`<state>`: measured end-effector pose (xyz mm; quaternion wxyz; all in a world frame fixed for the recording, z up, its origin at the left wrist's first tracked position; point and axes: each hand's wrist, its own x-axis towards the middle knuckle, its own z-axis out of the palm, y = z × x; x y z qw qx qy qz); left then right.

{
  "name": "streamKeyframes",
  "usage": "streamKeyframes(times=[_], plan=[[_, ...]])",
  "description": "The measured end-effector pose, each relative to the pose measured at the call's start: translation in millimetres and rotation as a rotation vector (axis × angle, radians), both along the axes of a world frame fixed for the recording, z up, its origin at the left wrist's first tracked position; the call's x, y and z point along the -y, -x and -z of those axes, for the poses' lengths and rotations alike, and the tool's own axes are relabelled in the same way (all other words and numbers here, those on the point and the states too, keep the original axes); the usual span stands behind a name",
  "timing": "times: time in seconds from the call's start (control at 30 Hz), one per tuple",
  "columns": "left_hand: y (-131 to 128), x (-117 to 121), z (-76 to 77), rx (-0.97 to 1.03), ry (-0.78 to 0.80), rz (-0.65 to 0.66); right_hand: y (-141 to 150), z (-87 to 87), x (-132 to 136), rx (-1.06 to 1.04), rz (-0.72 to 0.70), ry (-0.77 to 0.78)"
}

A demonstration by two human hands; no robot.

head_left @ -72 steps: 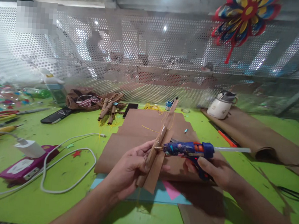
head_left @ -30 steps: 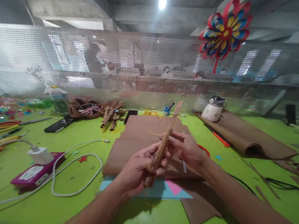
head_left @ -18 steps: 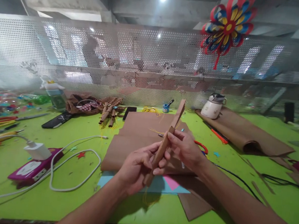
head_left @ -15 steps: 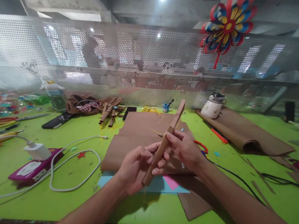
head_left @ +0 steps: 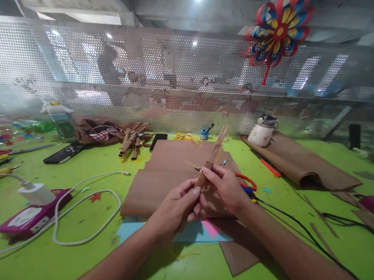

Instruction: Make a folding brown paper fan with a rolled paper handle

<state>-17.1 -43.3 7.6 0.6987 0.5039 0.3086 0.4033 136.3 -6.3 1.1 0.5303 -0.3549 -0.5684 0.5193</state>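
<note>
so the brown paper roll (head_left: 200, 182) is up in the air over the brown paper sheets (head_left: 158, 185), tilted, with a long flat strip (head_left: 219, 145) sticking out the top. looks super light, stiff enough lengthwise but probably easy to dent, and the strip would likely bend. paper shouldn't be slippery unless there's wet glue on it. best grip imo is a gentle pinch on the rolled part where the layers overlap, not on the strip.

the left hand (head_left: 176, 207) pinches the lower part, thumb flat on the front. the right hand (head_left: 231, 190) pinches higher up, thumb against the edge, index finger partly behind. can't really tell what the other fingers are pressing on, they're curled and overlapping.

vs the earlier frames: at the first one the right hand had the glue gun (head_left: 249, 189), now it's down on the green table (head_left: 95, 257), half hidden by the wrist. shiny glue showed on the roll back then, can't see any now. half a second ago the left thumb was off the roll, now it's on it and covers more of the low end.

further out: bundle of small rolls (head_left: 129, 143), blue jar (head_left: 204, 134), white flask (head_left: 261, 133).
</note>
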Motion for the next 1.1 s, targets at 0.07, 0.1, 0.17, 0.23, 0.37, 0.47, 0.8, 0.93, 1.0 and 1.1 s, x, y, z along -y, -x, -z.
streamKeyframes(times=[0.07, 0.1, 0.17, 0.23, 0.37, 0.47, 0.8, 0.93, 1.0, 1.1], plan=[[-0.2, -0.4, 0.4, -0.032, -0.008, -0.004, -0.6, 0.6, -0.1, -0.022, -0.013, 0.02], [-0.4, -0.5, 0.6, -0.047, -0.015, -0.01, -0.9, 0.7, -0.2, -0.035, -0.018, 0.027], [-1.0, -0.5, 0.8, -0.084, -0.043, -0.028, -1.2, 0.3, -0.1, -0.045, -0.012, 0.024], [-1.6, -0.3, 1.0, -0.122, -0.083, -0.057, -1.2, -0.6, 0.4, -0.036, 0.019, 0.012], [-2.8, 0.0, 1.7, -0.197, -0.16, -0.108, -0.9, -2.3, 1.8, 0.002, 0.122, -0.006], [-3.8, 0.3, 2.4, -0.236, -0.203, -0.125, -1.2, -1.6, 2.7, 0.027, 0.179, -0.036], [-3.7, 2.3, 2.4, -0.165, -0.142, -0.037, 0.2, 4.0, 3.7, -0.073, 0.239, 0.002], [-4.4, 1.4, 5.2, -0.08, -0.09, 0.008, -0.2, 4.2, 6.0, -0.089, 0.268, 0.001], [-5.5, 1.2, 5.7, -0.059, -0.081, 0.013, -0.3, 4.0, 7.6, -0.081, 0.283, 0.006], [-7.1, 1.7, 4.4, -0.054, -0.085, 0.001, -0.3, 3.5, 9.7, -0.088, 0.285, 0.025]])
